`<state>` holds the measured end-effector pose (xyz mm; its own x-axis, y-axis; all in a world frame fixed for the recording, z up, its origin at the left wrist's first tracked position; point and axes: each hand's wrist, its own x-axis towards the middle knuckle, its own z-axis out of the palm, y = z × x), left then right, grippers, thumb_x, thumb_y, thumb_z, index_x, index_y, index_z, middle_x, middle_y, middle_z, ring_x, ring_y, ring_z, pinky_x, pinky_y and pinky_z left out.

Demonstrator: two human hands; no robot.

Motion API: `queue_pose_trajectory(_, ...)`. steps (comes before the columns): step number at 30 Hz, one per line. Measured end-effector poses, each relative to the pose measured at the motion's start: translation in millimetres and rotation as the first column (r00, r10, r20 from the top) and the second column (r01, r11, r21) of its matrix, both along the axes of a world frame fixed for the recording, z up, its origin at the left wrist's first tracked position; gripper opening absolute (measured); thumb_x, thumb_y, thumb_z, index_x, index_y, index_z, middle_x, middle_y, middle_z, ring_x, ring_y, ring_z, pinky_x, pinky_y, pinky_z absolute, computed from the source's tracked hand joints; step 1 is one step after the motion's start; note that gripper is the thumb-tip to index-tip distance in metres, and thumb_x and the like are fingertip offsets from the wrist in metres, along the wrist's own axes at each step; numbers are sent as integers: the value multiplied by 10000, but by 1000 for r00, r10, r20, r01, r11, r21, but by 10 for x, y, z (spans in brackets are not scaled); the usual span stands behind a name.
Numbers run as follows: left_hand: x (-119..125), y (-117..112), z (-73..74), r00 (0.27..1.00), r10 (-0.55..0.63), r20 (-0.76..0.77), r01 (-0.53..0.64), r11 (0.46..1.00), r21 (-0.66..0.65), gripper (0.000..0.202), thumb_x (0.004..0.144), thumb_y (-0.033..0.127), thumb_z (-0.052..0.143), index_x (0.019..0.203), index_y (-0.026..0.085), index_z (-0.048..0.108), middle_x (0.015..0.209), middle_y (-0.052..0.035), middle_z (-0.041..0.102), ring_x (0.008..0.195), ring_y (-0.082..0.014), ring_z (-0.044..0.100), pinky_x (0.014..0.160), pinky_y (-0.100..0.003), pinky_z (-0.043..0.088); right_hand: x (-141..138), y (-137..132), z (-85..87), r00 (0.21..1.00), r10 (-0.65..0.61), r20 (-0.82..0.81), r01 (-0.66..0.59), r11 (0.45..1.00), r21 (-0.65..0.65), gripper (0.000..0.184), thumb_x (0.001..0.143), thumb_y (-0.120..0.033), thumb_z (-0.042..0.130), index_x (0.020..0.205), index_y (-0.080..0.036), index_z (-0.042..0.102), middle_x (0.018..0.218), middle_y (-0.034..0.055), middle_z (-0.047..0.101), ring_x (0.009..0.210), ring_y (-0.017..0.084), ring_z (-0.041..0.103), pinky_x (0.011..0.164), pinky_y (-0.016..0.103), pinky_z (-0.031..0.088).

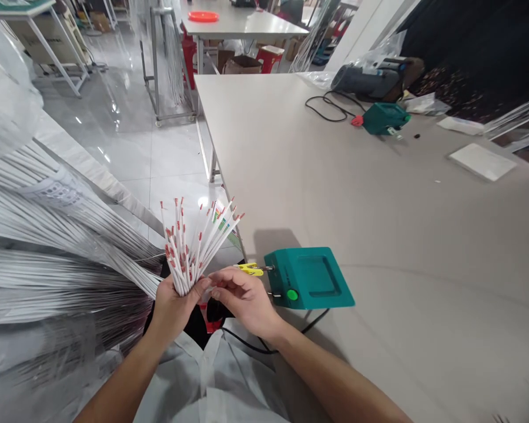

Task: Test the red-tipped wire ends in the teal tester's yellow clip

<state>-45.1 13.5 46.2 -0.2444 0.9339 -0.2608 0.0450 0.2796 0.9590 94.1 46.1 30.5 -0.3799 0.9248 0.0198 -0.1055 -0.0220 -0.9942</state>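
My left hand [173, 305] is wrapped round a bundle of white wires [189, 264] whose tips are reddish and fan upward. Close beside the bundle, my right hand [245, 298] has thumb and fingertips pinched together near my left thumb; what lies between them, if anything, I cannot make out. To the right of my hands, on the table's near left edge, sits a teal box [311, 277] with a green button and a recessed top. A yellow clip [251, 269] is attached to a metal post on its left side.
Long bundles of white wires [62, 235] hang at my left, partly under clear plastic. Farther along the grey table [379, 235] stand a second green device [384, 119], a dark motor-like machine [370, 79] and a white slab [482, 161]. A wheeled metal rack [156, 64] stands on the floor.
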Motion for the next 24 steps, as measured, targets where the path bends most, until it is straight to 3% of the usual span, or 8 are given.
queue_pose_trajectory(3, -70, -1, -17, 1000, -5, -12, 5, 1000, 21, 215, 732, 306, 621, 581, 168, 554, 488, 45, 476, 500, -99, 447, 522, -235, 381, 5, 7, 6, 999, -39, -37, 35, 993, -111, 47, 686, -168, 650, 730, -185, 656, 711, 0, 629, 632, 114, 583, 614, 248, 491)
queue_pose_trajectory(7, -222, -55, -88, 998, 25, -64, -21, 997, 74, 265, 777, 304, 572, 549, 173, 542, 489, 38, 475, 501, -102, 448, 531, -250, 369, 118, 109, 49, 942, -327, -73, 311, 934, -173, 68, 707, -183, 658, 774, -193, 656, 652, -17, 643, 586, 98, 582, 601, 239, 490)
queue_pose_trajectory(10, -333, -121, -132, 993, 50, -103, -40, 994, 97, 202, 780, 297, 574, 618, 177, 582, 555, 20, 546, 572, -122, 514, 602, -266, 403, 270, 206, 93, 844, -517, -143, 510, 856, -86, 83, 731, -198, 646, 813, -206, 637, 712, -17, 649, 618, 106, 607, 627, 263, 507)
queue_pose_trajectory(13, -377, -172, -159, 994, 80, -72, -74, 994, 81, 131, 767, 295, 594, 708, 180, 616, 603, 12, 595, 617, -133, 559, 656, -276, 428, 364, 225, 124, 820, -570, -38, 565, 799, 205, 95, 750, -156, 616, 826, -210, 627, 805, -1, 633, 683, 120, 618, 645, 268, 513)
queue_pose_trajectory(15, -367, -180, -175, 995, 100, -29, -97, 993, 70, 126, 753, 297, 610, 723, 176, 625, 597, 12, 602, 602, -133, 567, 644, -274, 438, 345, 171, 107, 855, -503, 127, 378, 771, 513, 149, 766, -99, 569, 851, -208, 622, 834, 18, 634, 768, 142, 615, 696, 279, 510)
queue_pose_trajectory(17, -343, -170, -186, 990, 144, 10, -144, 987, 72, 140, 735, 307, 626, 721, 167, 633, 576, 13, 601, 568, -131, 561, 609, -270, 443, 264, 75, 42, 865, -356, 354, -5, 698, 716, 223, 781, -54, 500, 908, -196, 614, 875, 51, 647, 833, 164, 605, 727, 287, 505)
queue_pose_trajectory(21, -312, -139, -170, 983, 172, 64, -177, 982, 71, 164, 717, 316, 638, 737, 154, 637, 555, 17, 592, 527, -123, 543, 558, -261, 441, 35, -118, -189, 607, -112, 787, -619, 555, 556, 272, 771, -33, 453, 998, -109, 583, 888, 123, 637, 762, 205, 602, 612, 303, 518)
queue_pose_trajectory(24, -305, -127, -118, 990, 128, 51, -129, 991, 17, 176, 700, 316, 653, 754, 149, 636, 529, 23, 585, 516, -123, 543, 536, -252, 438, -54, -152, -295, 500, -97, 861, -682, 568, 460, 262, 766, -42, 482, 1004, -85, 582, 883, 133, 631, 916, 251, 575, 773, 379, 502)
